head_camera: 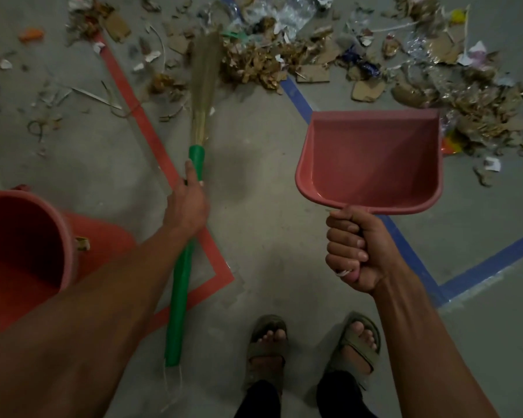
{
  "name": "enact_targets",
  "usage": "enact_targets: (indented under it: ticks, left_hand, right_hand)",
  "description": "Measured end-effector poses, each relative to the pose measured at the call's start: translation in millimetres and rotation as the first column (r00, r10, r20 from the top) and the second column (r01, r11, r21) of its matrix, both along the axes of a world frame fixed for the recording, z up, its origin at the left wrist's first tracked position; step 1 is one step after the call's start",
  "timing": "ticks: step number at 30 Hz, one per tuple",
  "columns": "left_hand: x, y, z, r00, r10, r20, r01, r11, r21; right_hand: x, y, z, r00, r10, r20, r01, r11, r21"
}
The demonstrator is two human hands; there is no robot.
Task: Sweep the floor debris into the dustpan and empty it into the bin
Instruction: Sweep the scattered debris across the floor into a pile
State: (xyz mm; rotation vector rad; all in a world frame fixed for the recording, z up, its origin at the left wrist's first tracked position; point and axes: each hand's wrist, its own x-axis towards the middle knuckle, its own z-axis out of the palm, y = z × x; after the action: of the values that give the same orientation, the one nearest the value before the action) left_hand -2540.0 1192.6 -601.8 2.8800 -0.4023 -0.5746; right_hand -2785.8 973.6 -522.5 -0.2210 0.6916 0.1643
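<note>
Right hand [355,247], lower right: fingers clamped on empty pink plastic dustpan [372,159]. Left hand [187,203]: fingers wrapped around green-handled grass broom [191,206]. Red plastic bin [24,242] lower left; cardboard-and-paper debris [314,55] across top.

The dustpan [372,158] is smooth pink plastic with a soft shine. The broom [194,164] has a glossy green plastic handle and a head of dry, pale grass fibres. The bucket [27,236] is smooth red plastic. The floor [254,164] looks like matt, rough grey concrete with red and blue tape lines. The debris [314,61] is torn brown cardboard, crumpled paper and shiny clear plastic film.
</note>
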Motion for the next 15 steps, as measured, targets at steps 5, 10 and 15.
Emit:
enact_targets:
  ticks: [5, 10, 15]
  left_hand:
    - [-61, -20, -21, 0.978, -0.202, -0.056, 0.199, 0.978, -0.065]
    - [-91, -49, -33, 0.882, -0.412, -0.230, 0.435, 0.898, 0.058]
    - [-62, -89, -27, 0.940, -0.229, -0.253, 0.287, 0.932, 0.223]
  right_hand:
    - [-5, -5, -1, 1.000, -0.027, 0.001, 0.027, 1.000, -0.010]
    - [-17, -12, -4, 0.998, -0.063, 0.003, 0.063, 0.998, 0.007]
    - [-34, -21, -4, 0.995, -0.100, 0.000, 0.100, 0.995, 0.010]
